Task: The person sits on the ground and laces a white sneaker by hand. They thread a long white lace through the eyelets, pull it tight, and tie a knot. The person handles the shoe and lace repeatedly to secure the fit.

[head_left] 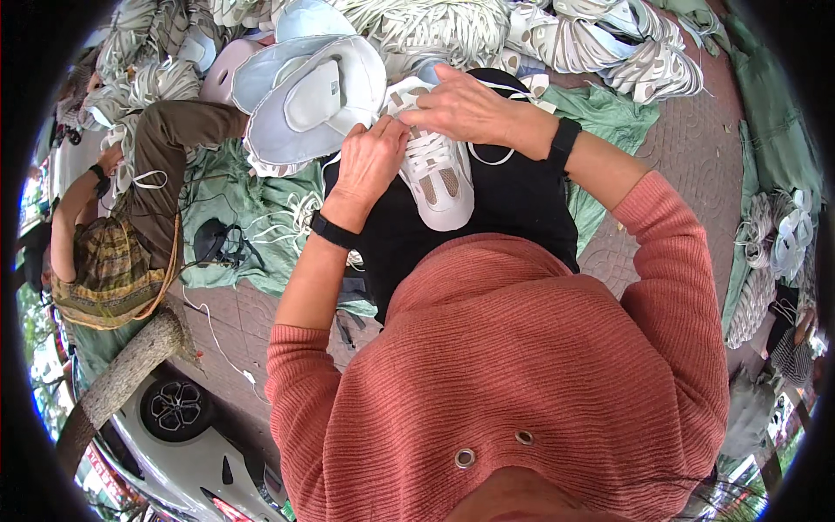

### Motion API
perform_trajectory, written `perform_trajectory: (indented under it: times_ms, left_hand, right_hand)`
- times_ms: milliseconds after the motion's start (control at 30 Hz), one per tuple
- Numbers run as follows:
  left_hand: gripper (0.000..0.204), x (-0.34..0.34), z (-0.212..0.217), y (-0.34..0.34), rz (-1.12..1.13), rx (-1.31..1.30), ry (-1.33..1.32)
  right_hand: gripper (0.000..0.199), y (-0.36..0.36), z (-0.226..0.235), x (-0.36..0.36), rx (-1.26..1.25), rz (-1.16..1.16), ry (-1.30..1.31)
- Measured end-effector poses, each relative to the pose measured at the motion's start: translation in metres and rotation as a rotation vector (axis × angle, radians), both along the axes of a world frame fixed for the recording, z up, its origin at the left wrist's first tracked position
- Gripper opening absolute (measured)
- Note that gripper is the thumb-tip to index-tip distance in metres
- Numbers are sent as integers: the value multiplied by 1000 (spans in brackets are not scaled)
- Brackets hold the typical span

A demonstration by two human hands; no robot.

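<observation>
Shoe [431, 165], between left hand [372, 158] and right hand [465, 106], touching both

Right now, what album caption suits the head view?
Fingers on a laced white sneaker, pale shoe parts heaped beyond.

White-and-tan laced shoe [439, 178] — touched by left hand [372, 163] and right hand [465, 106].
Its toe [445, 214] is turned toward the near edge of the black lap [522, 200].
</observation>
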State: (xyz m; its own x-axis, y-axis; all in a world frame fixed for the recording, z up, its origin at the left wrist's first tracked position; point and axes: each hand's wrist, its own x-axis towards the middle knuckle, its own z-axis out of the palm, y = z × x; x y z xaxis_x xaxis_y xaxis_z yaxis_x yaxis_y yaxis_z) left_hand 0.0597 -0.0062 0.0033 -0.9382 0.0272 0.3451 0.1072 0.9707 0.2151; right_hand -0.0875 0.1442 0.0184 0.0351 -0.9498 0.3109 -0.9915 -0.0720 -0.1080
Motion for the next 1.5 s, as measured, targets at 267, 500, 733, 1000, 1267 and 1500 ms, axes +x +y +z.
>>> perform_trajectory:
  times_ms: [267,500,733,1000,1267,1500]
  left_hand:
    - [7,-1,-2,5,193,357,-151]
    - [8,-11,1,-24,0,889,-542]
    - [13,-16,-6,-10,239,551,-280]
    - [14,-9,6,-6,235,606,-278]
    - [6,-8,13,-12,127,519,-376]
    - [5,-9,7,-26,89,807,-462]
  right_hand:
    - [5,-2,-7,4,-41,4,-179]
    - [18,-21,-4,9,353,-332,-589]
    - [18,-15,-13,-1,243,-518,-509]
    - [21,-2,-14,-27,324,-467,-1347]
    - [23,1,-17,-19,75,-376,-656]
    - [20,-10,-17,-13,138,-229,-379]
